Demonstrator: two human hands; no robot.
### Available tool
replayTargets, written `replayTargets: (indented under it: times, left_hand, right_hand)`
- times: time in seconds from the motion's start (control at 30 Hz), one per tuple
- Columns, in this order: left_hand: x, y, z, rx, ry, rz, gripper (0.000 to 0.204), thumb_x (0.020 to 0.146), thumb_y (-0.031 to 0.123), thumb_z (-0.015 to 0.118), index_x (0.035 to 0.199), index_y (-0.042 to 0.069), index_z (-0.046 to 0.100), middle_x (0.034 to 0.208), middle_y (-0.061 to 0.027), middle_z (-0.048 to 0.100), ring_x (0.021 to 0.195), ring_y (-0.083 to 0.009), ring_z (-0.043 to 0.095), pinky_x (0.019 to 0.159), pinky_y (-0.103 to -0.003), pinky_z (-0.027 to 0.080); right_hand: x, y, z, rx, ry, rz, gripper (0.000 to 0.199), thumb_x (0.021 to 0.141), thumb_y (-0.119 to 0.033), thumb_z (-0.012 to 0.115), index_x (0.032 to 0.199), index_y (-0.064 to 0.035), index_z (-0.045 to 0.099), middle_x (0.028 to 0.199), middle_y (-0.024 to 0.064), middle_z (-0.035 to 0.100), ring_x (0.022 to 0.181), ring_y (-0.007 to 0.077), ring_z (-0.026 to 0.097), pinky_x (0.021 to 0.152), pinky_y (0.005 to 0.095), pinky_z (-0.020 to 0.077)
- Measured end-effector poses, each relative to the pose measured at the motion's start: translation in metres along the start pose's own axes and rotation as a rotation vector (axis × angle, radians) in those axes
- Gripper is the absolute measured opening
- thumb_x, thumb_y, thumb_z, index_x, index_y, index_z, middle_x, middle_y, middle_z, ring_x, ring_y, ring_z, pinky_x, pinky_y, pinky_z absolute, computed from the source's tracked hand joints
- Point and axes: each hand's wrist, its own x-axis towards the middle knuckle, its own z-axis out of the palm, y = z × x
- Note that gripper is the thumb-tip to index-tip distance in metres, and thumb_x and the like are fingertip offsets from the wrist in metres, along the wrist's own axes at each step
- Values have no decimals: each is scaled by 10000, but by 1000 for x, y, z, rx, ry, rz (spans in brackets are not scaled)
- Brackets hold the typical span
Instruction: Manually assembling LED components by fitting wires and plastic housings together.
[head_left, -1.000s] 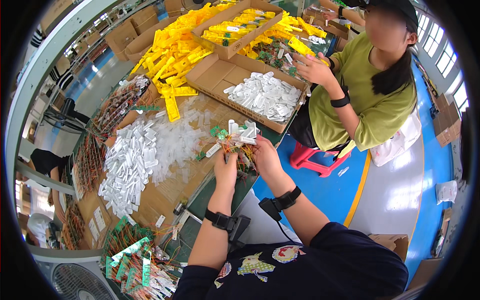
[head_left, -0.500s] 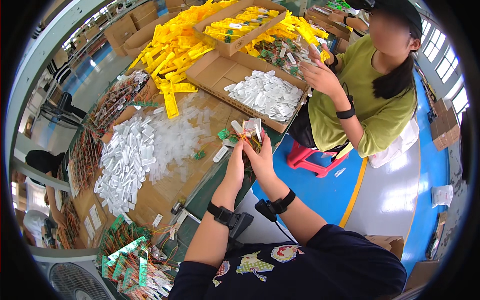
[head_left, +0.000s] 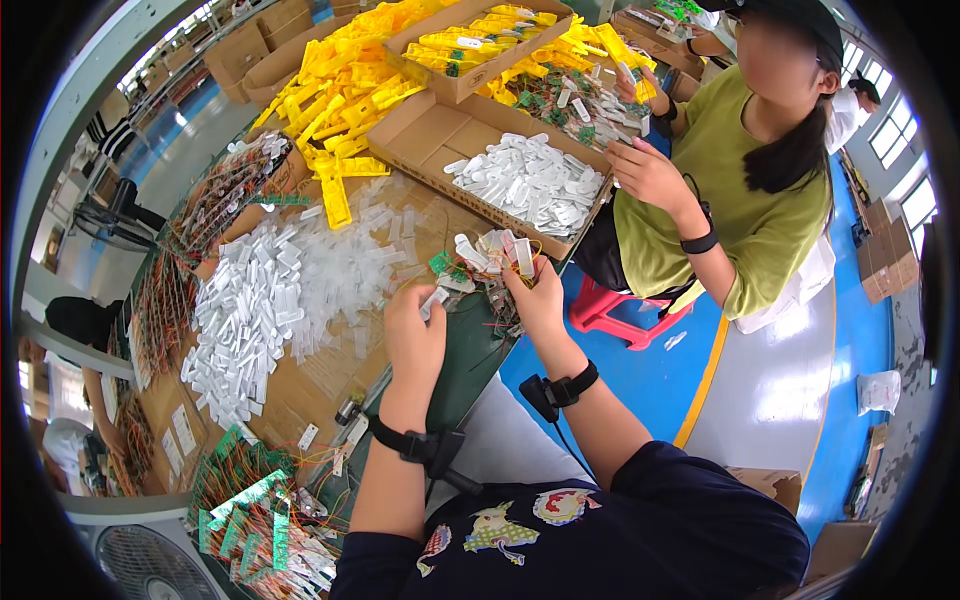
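My left hand (head_left: pixel 413 335) is closed at the table's right edge, with a small white plastic case (head_left: pixel 434 299) between thumb and fingers. My right hand (head_left: pixel 541 299) has its thumb and fingers on a white case with thin wires (head_left: pixel 524 258), at the side of a small heap of wired white cases (head_left: pixel 478 252). A green circuit board (head_left: pixel 440 262) lies at the left of that heap. Red, orange and dark wires hang over the table edge below the right hand. My right fingertips are partly hidden among the wires.
White cases (head_left: pixel 240 320) and translucent strips (head_left: pixel 350 265) are piled left. A cardboard tray (head_left: pixel 420 150) of white parts stands ahead, beyond it yellow parts (head_left: pixel 345 110). Wired green boards (head_left: pixel 245 520) lie near left. A co-worker in a green shirt (head_left: pixel 745 170) sits right on a red stool (head_left: pixel 610 315).
My hands have moved apart from being close together. The left went left and took the white case lying by the heap. The right shifted slightly right. The co-worker's hands moved.
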Motion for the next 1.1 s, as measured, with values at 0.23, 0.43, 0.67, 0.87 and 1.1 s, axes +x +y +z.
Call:
replayTargets:
  times: [0.23,0.43,0.67,0.87,1.1]
  left_hand:
    - [36,-7,16,603,-130,177,473,725,131,708,1156,33,539,1026,-153,600,997,-355,560,847,-446,437]
    - [44,-22,37,198,-233,-20,323,813,181,642,1080,5,598,942,-165,663,789,-305,650,732,-378,495]
    - [48,-13,31,-543,-324,-699,337,922,337,496,1010,46,642,822,-47,644,721,-175,623,604,-318,468]
    - [46,-6,20,-591,-548,-656,347,969,351,435,1042,80,639,913,-30,654,770,-128,608,664,-292,469]
    - [37,56,14,276,-523,-85,570,968,447,314,914,16,684,948,-200,680,887,-353,643,869,-395,444]
  right_hand:
    - [-4,-1,2,287,-12,167,261,833,-49,637,1067,29,550,955,72,651,832,109,605,736,264,481]
    - [-16,10,16,308,18,187,255,885,-60,573,1118,11,499,1002,72,610,879,114,568,781,262,465]
    - [-35,-8,31,145,-22,0,598,860,-194,628,1328,43,340,1209,251,502,1129,365,494,965,413,386]
    - [-53,-25,40,-71,-88,-98,781,798,-231,690,1388,49,262,1263,254,458,1201,382,432,1016,430,344]
    - [-51,-22,47,334,-160,0,755,802,-217,704,1397,-25,281,1305,212,443,1173,349,481,1010,424,383]
